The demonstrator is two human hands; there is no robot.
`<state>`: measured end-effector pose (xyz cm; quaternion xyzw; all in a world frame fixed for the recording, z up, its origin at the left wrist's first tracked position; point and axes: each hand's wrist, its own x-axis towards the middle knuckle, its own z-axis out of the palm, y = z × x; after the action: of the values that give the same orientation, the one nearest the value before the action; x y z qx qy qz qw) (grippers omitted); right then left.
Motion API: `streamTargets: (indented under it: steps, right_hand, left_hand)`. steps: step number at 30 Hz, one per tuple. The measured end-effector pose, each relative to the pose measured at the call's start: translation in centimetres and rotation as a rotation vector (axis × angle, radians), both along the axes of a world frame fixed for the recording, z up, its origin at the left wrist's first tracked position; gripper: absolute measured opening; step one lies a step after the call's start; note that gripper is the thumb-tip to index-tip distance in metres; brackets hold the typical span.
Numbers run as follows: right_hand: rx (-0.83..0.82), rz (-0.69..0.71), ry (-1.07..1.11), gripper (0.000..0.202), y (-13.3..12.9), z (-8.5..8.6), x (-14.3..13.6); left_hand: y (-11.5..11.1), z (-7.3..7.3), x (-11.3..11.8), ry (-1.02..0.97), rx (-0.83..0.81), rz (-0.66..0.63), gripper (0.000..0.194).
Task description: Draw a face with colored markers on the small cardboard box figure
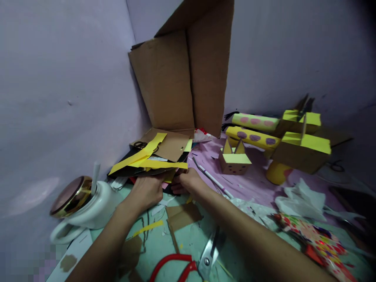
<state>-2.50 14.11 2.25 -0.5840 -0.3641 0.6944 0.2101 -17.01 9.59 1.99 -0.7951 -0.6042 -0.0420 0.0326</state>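
Both hands reach into a pile of paper and cardboard scraps at the table's back. My left hand point(148, 190) is under the pile's front edge, its fingertips hidden beneath dark paper and yellow strips point(143, 154). Just to its right, my right hand point(186, 181) has its fingers bent at the same edge, below the end of a yellow strip; what they hold, if anything, is hidden. A flat brown cardboard piece point(170, 143) lies on top of the pile. Nearer, red-handled scissors point(207, 260) lie between my forearms.
A white mug point(102, 207) with a gold-rimmed lid point(72, 196) stands at left. Behind the pile rises a large cardboard sheet point(167, 78). At right are a small spotted box point(235, 162), cardboard animal figures point(305, 150), white tissue point(302, 199) and a floral packet point(317, 243).
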Motion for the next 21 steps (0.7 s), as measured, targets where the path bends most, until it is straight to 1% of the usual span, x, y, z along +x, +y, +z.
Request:
streamTargets:
  steps: [4, 8, 10, 15, 18, 21]
  right_hand:
    - [0.009, 0.038, -0.01, 0.019, 0.06, -0.29, -0.42]
    - [-0.008, 0.08, -0.015, 0.021, 0.26, -0.62, -0.35]
    - [-0.006, 0.091, -0.02, 0.019, 0.32, -0.73, -0.28]
    - [-0.009, 0.119, -0.027, 0.018, 0.52, -0.82, -0.27]
    - [-0.018, 0.13, -0.025, 0.019, 0.73, -0.87, -0.29]
    - [-0.018, 0.132, 0.021, 0.019, 0.88, -0.91, -0.21]
  left_hand:
    - [0.01, 0.08, 0.16, 0.011, 0.011, 0.041, 0.056]
    - [0.15, 0.45, 0.17, 0.011, 0.043, 0.167, 0.051]
    - [0.16, 0.59, 0.16, 0.013, 0.042, 0.211, 0.049]
    - [0.15, 0.69, 0.21, 0.028, 0.022, 0.233, 0.04]
    - [0.2, 0.73, 0.26, 0.037, 0.016, 0.239, 0.042]
    - [0.27, 0.72, 0.25, 0.042, 0.014, 0.251, 0.044]
